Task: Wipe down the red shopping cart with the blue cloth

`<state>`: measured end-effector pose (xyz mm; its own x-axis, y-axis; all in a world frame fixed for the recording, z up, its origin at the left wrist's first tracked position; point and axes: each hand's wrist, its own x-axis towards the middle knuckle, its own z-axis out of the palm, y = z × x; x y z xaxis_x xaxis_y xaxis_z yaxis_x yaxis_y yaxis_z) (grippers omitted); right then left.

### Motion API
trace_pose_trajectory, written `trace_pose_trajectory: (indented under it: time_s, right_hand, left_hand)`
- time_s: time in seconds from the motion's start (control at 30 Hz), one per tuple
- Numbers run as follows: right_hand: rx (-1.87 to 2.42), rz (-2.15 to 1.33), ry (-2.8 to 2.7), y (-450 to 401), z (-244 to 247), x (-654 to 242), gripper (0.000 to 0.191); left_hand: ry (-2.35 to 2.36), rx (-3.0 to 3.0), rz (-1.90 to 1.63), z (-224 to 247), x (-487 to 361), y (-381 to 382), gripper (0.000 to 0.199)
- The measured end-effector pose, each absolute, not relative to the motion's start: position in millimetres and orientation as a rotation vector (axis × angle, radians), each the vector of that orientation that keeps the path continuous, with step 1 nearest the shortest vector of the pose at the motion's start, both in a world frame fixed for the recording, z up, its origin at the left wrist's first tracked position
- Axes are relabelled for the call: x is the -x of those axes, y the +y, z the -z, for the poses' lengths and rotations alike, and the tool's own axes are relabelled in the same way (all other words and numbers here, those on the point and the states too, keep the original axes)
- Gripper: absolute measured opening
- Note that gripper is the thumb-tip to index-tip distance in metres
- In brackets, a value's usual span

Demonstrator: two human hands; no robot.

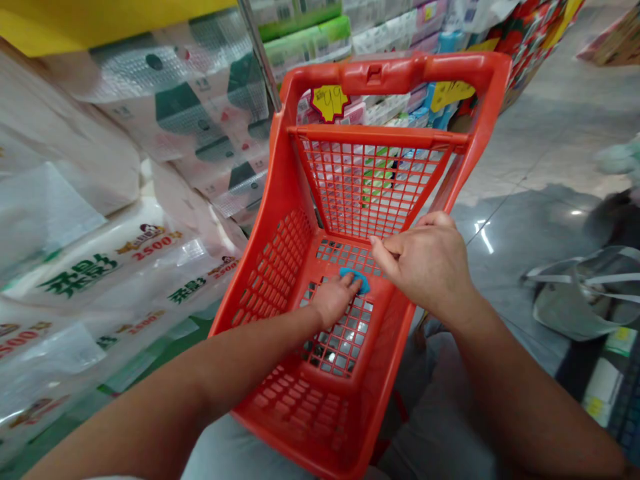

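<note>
A red plastic shopping cart (295,317) with grid walls and a grid bottom fills the middle of the head view. Deep in its basket, my left hand (336,301) presses a small blue cloth (361,280) against the floor; the fingers cover part of the cloth. My right hand (431,260) is closed around the cart's right rim, its thumb pointing inward over the basket. Beyond both hands stands the cart's slanted grid flap (380,180), below the red handle (395,75) at the far end.
Large white packs of tissue (120,267) are stacked along the left side, close to the cart. More shelved packs (305,43) with a yellow price tag (330,102) stand behind the handle. A pale bag (575,300) sits on the shiny tiled floor (520,193) at right.
</note>
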<state>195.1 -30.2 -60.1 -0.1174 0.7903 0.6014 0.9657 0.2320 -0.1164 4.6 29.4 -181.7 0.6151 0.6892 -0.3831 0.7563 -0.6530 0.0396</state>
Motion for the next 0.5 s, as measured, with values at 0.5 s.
trace_pose_trajectory:
  time_s: [0.5]
  right_hand:
    - [1.574, 0.363, -1.954, -38, 56, -185, 0.049]
  left_hand:
    - [1.347, -2.626, 0.714, 176, 5, 52, 0.026]
